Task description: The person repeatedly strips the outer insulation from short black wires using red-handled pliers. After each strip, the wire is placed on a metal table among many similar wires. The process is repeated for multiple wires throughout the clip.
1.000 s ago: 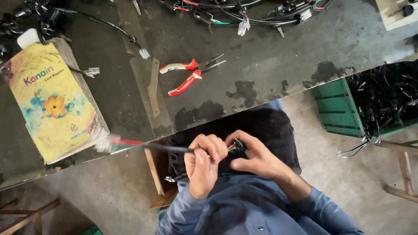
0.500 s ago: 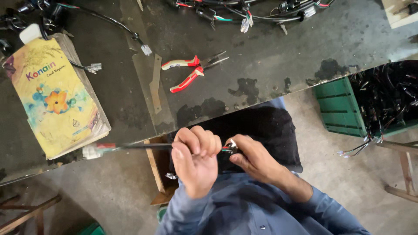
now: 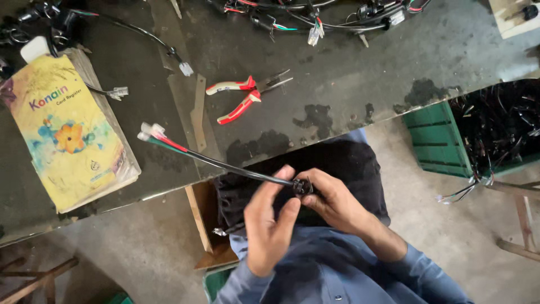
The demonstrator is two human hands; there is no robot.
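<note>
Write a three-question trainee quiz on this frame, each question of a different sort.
1. True or false: the red-handled pliers are in the right hand.
2. Which way does the black cable run from the hands: (a) up-left over the bench, (b) into the green crate, (c) down to the floor?
3. What lies at the left end of the workbench?

Key:
1. False; they lie on the workbench, untouched.
2. (a), ending in red, green and white wires with pale tips.
3. A yellow book with a flower on its cover.

The left hand and the right hand together hold the cable's small black end piece.
</note>
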